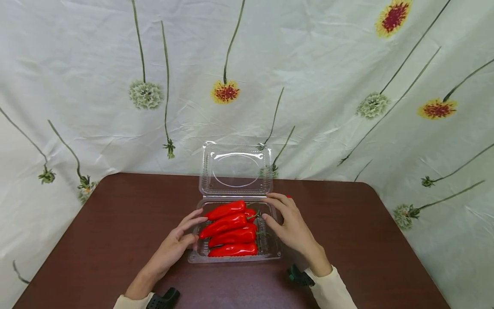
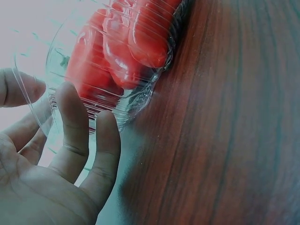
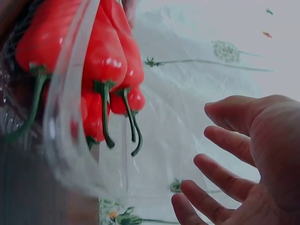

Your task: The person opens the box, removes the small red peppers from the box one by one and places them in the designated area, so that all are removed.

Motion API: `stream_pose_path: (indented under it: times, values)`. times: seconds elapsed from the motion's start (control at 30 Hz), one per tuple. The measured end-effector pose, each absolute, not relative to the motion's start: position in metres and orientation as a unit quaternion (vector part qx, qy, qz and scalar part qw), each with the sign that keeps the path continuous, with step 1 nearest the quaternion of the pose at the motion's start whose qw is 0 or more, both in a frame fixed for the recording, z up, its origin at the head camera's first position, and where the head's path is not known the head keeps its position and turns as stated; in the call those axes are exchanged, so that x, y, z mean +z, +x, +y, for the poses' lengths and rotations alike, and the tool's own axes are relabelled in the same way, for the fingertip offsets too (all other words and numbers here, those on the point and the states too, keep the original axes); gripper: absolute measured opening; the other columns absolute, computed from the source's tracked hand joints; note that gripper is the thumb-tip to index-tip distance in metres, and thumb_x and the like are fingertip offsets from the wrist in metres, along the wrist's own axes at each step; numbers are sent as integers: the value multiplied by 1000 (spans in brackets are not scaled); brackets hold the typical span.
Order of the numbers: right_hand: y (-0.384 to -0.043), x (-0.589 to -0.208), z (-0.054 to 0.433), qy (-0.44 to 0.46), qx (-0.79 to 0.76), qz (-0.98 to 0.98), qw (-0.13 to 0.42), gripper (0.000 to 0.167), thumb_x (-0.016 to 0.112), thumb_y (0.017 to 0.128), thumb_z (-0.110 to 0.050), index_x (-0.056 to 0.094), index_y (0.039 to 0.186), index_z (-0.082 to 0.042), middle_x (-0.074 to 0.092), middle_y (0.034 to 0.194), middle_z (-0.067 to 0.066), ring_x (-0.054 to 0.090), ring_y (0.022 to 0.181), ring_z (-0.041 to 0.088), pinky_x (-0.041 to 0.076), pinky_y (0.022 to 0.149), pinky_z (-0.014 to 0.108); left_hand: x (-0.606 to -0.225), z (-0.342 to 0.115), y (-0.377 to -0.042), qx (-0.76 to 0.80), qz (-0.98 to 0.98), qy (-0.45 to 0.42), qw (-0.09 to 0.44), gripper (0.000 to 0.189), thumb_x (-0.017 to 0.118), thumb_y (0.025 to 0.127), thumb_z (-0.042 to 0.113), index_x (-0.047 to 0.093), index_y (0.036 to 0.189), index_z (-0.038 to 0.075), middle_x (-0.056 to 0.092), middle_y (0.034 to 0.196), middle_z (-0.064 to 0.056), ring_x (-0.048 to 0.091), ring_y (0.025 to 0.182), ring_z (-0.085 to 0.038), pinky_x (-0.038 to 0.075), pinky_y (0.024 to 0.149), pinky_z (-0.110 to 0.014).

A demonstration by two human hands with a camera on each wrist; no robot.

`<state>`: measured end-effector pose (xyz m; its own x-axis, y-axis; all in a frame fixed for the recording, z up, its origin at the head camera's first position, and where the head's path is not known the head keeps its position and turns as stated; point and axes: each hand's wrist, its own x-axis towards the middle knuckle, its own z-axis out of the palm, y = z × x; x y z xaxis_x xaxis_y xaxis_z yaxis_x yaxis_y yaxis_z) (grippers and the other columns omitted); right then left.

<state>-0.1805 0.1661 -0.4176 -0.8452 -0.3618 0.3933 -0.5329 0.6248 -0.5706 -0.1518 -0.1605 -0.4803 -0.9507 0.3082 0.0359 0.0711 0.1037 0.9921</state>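
Note:
Several glossy red peppers [image 1: 231,236] with green stems lie side by side in a clear plastic clamshell container [image 1: 235,259]. The container's transparent lid [image 1: 236,186] stands raised at the back. At the left side is my left hand [image 1: 175,246], its fingers spread; in the left wrist view, fingertips [image 2: 108,124] lie right at the ribbed outer wall. Over the right rim in the head view is my right hand [image 1: 291,223], near the stems. The right wrist view shows that hand with fingers apart and nothing between them, beside the peppers [image 3: 105,56].
Under the container is a dark reddish-brown wooden table [image 1: 115,223] with rounded far corners. A white cloth [image 1: 308,64] printed with flowers hangs behind it and at both sides. Dark bands with devices [image 1: 301,274] sit on both wrists.

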Motion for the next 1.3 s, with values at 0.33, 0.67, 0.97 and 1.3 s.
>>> stream_pose_path:
  times: [0.33,0.67,0.97,1.3]
  values:
    - [-183,-413,147,296,325,-895,80,41,71,92,-20,65,132,-12,57,138,7,50,123,22,48,96,43,-479,-160,-154,657,738,123,98,49,46,93,-7,55,140,5,25,162,-6,57,68,-17,51,67,-26]
    - [-181,-410,122,335,303,-891,48,41,72,91,-21,64,131,-13,58,135,9,48,127,26,45,102,47,-480,-159,-154,655,740,118,97,50,46,93,-7,55,140,6,25,162,-5,56,69,-16,51,67,-25]
    - [-182,-415,104,332,267,-905,2,39,71,93,-23,66,130,-14,60,133,4,49,126,24,45,105,42,-481,-158,-151,649,745,117,99,49,47,94,-5,55,140,7,25,162,-5,57,69,-17,50,68,-26]
    - [-180,-422,97,324,252,-912,11,37,72,91,-20,68,127,-15,61,122,2,47,111,20,45,94,35,-481,-160,-150,649,746,124,85,50,46,93,-7,57,139,7,26,162,-7,57,68,-18,49,67,-26]
